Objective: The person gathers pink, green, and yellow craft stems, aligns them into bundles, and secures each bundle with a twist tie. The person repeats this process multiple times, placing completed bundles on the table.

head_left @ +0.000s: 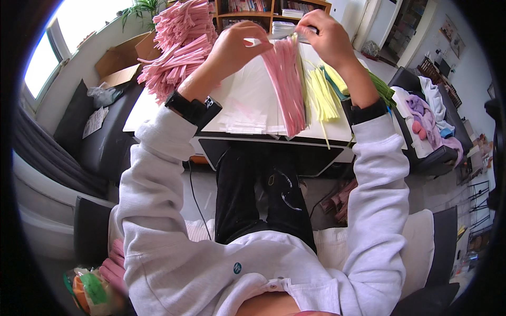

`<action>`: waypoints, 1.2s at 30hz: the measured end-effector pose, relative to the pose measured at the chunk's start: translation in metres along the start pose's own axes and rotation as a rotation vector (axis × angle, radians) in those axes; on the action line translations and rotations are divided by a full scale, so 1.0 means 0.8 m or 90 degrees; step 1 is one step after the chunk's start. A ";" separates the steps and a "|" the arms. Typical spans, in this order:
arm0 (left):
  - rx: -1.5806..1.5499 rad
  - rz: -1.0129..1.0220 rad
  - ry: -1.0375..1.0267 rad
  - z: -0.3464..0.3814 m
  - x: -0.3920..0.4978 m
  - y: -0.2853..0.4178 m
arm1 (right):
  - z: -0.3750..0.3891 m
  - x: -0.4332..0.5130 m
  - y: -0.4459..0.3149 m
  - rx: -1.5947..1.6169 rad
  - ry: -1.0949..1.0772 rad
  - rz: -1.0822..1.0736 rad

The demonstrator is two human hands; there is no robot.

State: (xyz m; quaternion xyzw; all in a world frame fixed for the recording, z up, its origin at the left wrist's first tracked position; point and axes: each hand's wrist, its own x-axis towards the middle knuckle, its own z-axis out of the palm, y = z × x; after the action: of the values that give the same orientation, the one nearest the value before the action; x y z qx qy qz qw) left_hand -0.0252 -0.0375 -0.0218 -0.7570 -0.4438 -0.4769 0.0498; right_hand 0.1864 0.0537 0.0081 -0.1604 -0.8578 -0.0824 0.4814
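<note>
A long bundle of pink fuzzy stems (285,91), likely chenille stems, slants across the table with yellow-green stems (303,85) along its right side. Thumb and forefinger of my left hand (242,44) pinch at its upper left corner; whether a clear film is between them is hard to make out. At the upper right corner, the bent fingers of my right hand (327,37) are close to the bundle's top; their grip is unclear. Clear plastic sleeves (243,118) lie flat left of the bundle. Loose pale yellow stems (324,96) lie to its right, partly beneath my right forearm.
A tall pile of pink stems (180,51) rises at the table's left. Green stems (380,85) stick out beyond my right wrist. The white table's front edge (158,130) faces me. Behind are a cardboard box (122,55) and a bookshelf (245,15); a sofa (446,106) stands right.
</note>
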 end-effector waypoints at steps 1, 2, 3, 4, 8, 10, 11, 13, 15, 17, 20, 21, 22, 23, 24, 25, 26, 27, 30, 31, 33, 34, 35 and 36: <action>-0.062 0.034 0.013 -0.001 0.007 0.002 | -0.005 0.000 0.000 0.027 0.002 0.016; -0.119 0.040 0.016 -0.001 0.013 0.005 | -0.012 -0.001 -0.002 0.049 0.005 0.047; -0.161 -0.006 0.014 -0.002 0.019 0.009 | -0.018 -0.003 -0.003 0.076 0.002 0.074; -0.144 0.030 0.028 0.000 0.022 0.015 | -0.028 -0.004 -0.004 0.077 -0.035 0.064; -0.281 0.026 0.002 0.003 0.033 0.042 | -0.062 -0.012 -0.007 0.511 -0.034 0.116; -0.271 0.058 0.007 0.003 0.036 0.055 | -0.062 -0.027 -0.014 0.588 -0.061 0.164; -0.284 0.053 -0.004 0.003 0.036 0.061 | -0.060 -0.036 -0.018 0.622 -0.079 0.182; -0.321 0.038 -0.021 0.004 0.033 0.072 | -0.056 -0.047 -0.021 0.665 -0.066 0.175; -0.283 0.076 -0.021 0.001 0.026 0.080 | -0.047 -0.051 -0.024 0.664 -0.065 0.119; -0.217 0.029 -0.041 -0.004 0.018 0.082 | -0.044 -0.052 -0.029 0.609 -0.081 0.117; -0.146 0.059 -0.095 -0.013 0.012 0.075 | -0.052 -0.048 -0.037 0.528 -0.182 0.110; -0.157 0.057 -0.127 -0.016 0.010 0.071 | -0.056 -0.045 -0.040 0.509 -0.207 0.119; -0.137 0.119 -0.113 -0.015 0.007 0.068 | -0.060 -0.044 -0.043 0.491 -0.233 0.128; -0.136 0.101 -0.132 -0.014 0.005 0.066 | -0.063 -0.042 -0.046 0.471 -0.257 0.136; -0.136 0.086 -0.150 -0.015 0.003 0.064 | -0.066 -0.040 -0.047 0.496 -0.288 0.105; -0.136 0.072 -0.166 -0.014 0.002 0.063 | -0.066 -0.039 -0.049 0.471 -0.315 0.138; -0.123 0.074 -0.182 -0.013 0.001 0.064 | -0.066 -0.039 -0.050 0.479 -0.332 0.142; -0.093 0.080 -0.188 -0.012 0.000 0.065 | -0.065 -0.039 -0.052 0.513 -0.344 0.126; -0.109 0.076 -0.147 -0.006 -0.004 0.075 | -0.063 -0.034 -0.056 0.414 -0.363 0.037; -0.112 0.036 -0.165 -0.004 -0.004 0.077 | -0.063 -0.032 -0.058 0.423 -0.370 0.047; -0.120 0.116 -0.155 -0.001 -0.002 0.080 | -0.068 -0.027 -0.062 0.437 -0.429 0.141; -0.125 0.111 -0.144 0.001 -0.006 0.081 | -0.083 -0.032 -0.066 0.427 -0.444 0.260; -0.151 0.094 -0.148 0.004 -0.008 0.081 | -0.084 -0.031 -0.069 0.415 -0.444 0.278; -0.177 0.078 -0.151 0.006 -0.008 0.080 | -0.084 -0.029 -0.072 0.402 -0.444 0.295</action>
State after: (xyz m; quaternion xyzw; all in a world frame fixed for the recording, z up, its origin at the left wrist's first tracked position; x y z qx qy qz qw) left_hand 0.0229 -0.0774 -0.0067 -0.8331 -0.3295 -0.4373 -0.0785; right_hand 0.2315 -0.0244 0.0241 -0.2106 -0.8922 0.3470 0.1978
